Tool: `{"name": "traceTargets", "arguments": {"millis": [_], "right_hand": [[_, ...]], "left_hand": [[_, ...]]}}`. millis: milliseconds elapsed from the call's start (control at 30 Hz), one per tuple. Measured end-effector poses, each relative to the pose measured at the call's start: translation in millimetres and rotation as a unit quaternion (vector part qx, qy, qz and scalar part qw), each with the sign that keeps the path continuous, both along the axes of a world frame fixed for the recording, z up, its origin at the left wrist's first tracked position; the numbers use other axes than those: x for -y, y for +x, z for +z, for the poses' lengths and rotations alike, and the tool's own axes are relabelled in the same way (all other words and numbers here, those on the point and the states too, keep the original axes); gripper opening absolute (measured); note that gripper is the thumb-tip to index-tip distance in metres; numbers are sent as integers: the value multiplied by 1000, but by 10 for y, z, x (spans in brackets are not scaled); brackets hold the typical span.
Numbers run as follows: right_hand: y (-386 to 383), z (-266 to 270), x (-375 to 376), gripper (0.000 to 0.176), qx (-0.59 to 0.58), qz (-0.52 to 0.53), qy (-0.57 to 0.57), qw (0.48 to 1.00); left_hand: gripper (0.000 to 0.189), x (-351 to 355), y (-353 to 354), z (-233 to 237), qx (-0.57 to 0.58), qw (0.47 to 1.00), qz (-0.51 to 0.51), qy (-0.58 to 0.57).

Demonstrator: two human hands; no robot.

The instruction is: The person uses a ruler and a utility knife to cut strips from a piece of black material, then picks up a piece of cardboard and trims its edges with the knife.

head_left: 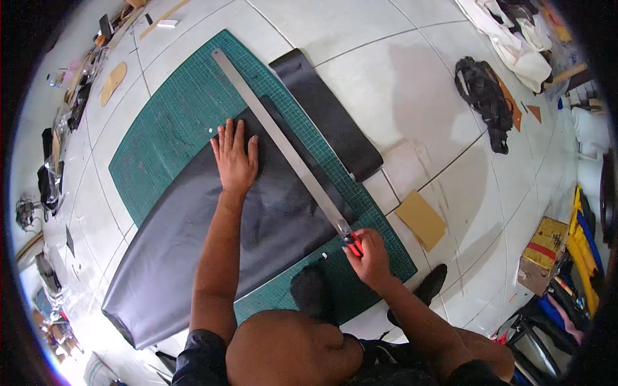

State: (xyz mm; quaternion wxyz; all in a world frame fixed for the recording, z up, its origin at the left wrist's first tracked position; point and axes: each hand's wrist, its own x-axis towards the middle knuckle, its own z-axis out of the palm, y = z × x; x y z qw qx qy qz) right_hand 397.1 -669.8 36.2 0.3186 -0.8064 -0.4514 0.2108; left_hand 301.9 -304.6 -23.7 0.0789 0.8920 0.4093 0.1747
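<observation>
My left hand (237,156) lies flat with its fingers apart on a large black sheet (187,219), near its upper edge. The sheet lies over a green cutting mat (161,135). A long metal ruler (277,135) runs diagonally across the mat and the sheet, to the right of my left hand. My right hand (372,260) is closed around a red-handled cutter (351,242), whose front end is at the ruler's lower end. The cutter's tip is too small to make out.
A black strip (328,116) lies along the mat's right edge. A tan square (421,220) is on the tiles at right, a black bundle (484,96) beyond it. A cardboard box (544,254) and assorted items line the right side. Dark-covered feet (310,289) are below.
</observation>
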Motion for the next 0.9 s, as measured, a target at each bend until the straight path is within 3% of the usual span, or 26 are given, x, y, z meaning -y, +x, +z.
{"name": "traceTargets", "arguments": {"millis": [133, 333, 367, 467, 533, 600, 667, 767, 900], "right_hand": [[-214, -30, 75, 39, -17, 8, -21, 1000], [-146, 60, 95, 44, 6, 66, -51, 997], [-130, -2, 131, 43, 27, 44, -29, 998], [210, 347, 59, 39, -81, -88, -194, 974], [573, 249, 125, 36, -62, -219, -50, 973], [1041, 181, 262, 38, -11, -321, 26, 947], [1423, 234, 452, 39, -50, -378, -25, 924], [1807, 145, 697, 46, 61, -251, -154, 954], [1567, 138, 585, 60, 52, -207, -213, 954]], "left_hand": [[52, -11, 6, -19, 51, 998, 5, -28], [54, -17, 2, -15, 23, 1000, -3, -5], [54, -14, 4, -13, 22, 1000, -4, -9], [54, 3, 15, -22, 34, 999, -7, -13], [54, 14, 10, -37, 35, 999, -5, -2], [52, 9, 7, -39, 26, 999, -7, 19], [50, 37, 32, 5, 34, 998, -3, 53], [47, 69, 24, 39, 44, 997, -15, 67], [50, 12, 6, 4, 51, 997, -23, 47]]}}
